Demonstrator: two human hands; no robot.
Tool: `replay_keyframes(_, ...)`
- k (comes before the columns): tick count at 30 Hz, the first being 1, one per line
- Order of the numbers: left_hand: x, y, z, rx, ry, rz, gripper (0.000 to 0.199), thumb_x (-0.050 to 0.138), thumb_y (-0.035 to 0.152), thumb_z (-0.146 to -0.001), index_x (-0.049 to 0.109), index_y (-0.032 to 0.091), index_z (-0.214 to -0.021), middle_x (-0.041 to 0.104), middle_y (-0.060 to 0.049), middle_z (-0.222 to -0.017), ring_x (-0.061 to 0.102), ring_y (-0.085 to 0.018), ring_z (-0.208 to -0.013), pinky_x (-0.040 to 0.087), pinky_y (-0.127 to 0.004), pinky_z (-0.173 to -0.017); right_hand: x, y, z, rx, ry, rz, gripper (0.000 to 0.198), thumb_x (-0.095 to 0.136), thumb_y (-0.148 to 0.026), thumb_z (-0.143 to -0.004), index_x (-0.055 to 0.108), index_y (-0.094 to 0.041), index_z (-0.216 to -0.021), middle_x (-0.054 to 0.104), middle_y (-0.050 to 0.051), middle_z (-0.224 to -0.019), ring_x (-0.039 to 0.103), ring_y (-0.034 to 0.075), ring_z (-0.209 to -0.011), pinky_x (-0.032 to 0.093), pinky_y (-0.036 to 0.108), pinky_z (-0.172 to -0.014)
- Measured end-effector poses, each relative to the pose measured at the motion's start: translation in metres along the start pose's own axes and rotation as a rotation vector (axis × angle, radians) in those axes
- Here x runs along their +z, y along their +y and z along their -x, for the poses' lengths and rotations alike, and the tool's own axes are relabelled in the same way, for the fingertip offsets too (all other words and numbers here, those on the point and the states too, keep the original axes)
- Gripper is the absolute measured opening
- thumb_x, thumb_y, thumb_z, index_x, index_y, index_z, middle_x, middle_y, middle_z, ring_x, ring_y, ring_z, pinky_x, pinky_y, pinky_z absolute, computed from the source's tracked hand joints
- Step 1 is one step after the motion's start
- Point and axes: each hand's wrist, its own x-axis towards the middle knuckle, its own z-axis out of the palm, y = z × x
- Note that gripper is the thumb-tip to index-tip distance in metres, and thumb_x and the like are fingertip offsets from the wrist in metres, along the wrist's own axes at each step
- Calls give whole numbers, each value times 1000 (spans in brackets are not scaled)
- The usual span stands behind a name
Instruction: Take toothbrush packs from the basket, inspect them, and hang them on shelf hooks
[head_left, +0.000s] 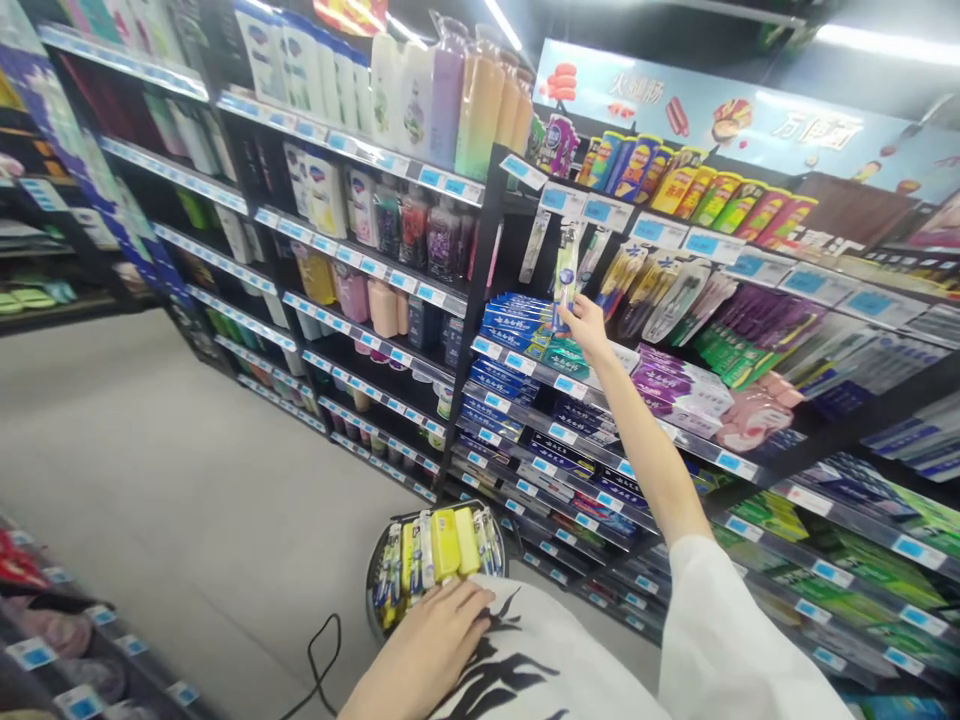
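Shop aisle, grey floor [187,470] running off to the left, black shelving [480,250] on the right side, blue price tags [517,363] along every edge. Up top, tall bottles [450,95] of wash products in white, lilac and peach; below them, smaller bottles and jars. Further right, a row of bright tubes [697,185] under a blue banner [750,115] with printed characters. Hanging beneath, carded toothbrushes; lower down, stacked blue toothpaste boxes [517,320], purple boxes [675,385] and green packs.

Right hand [585,328] stretched out and up at full arm's length, fingers closed on the lower end of a toothbrush pack [566,275], held upright against the hanging row, just above the blue toothpaste boxes. White sleeve [720,630] at the shoulder.

Left hand [442,630] low and close to the body, fingers loosely spread and resting on the near rim of a round dark basket [375,580]; whether gripping the rim or only lying on it, cannot tell. In the basket, standing packs side by side: yellow-green ones [444,540] in the middle, toothbrush cards at either side. Below the hand, white shirt with black print [517,660]. Thin black cord [322,660] looped over the floor beside the forearm.
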Motion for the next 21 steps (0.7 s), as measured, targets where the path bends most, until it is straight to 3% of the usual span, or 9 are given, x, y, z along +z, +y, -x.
replay_keyframes(6, -1, -13, 3, 2, 5, 21, 32, 39, 25, -103, 61, 24, -127, 65, -7, -123, 59, -25, -117, 47, -43, -104, 8, -4, -19, -24, 44, -30, 43, 72, -36, -79, 61, -13, -113, 71, 9, -101, 67, 11, -63, 49, 16, -45)
replay_keyframes(13, -5, -21, 3, -4, 19, 2, 31, 39, 23, -103, 62, 23, -124, 66, -7, -120, 61, -25, -113, 48, -43, -102, 11, -4, -12, -17, -3, -35, 51, 74, -40, -78, 61, -15, -119, 71, 9, -103, 70, 15, -69, 50, 18, -45)
replay_keyframes(21, 4, -37, 5, 31, 112, 14, 32, 41, 25, -102, 64, 23, -123, 67, -7, -118, 63, -24, -109, 47, -39, -99, 15, -9, -29, -2, 33, -12, 49, 75, -44, -79, 62, -12, -115, 69, 10, -101, 72, 23, -94, 58, 22, -59)
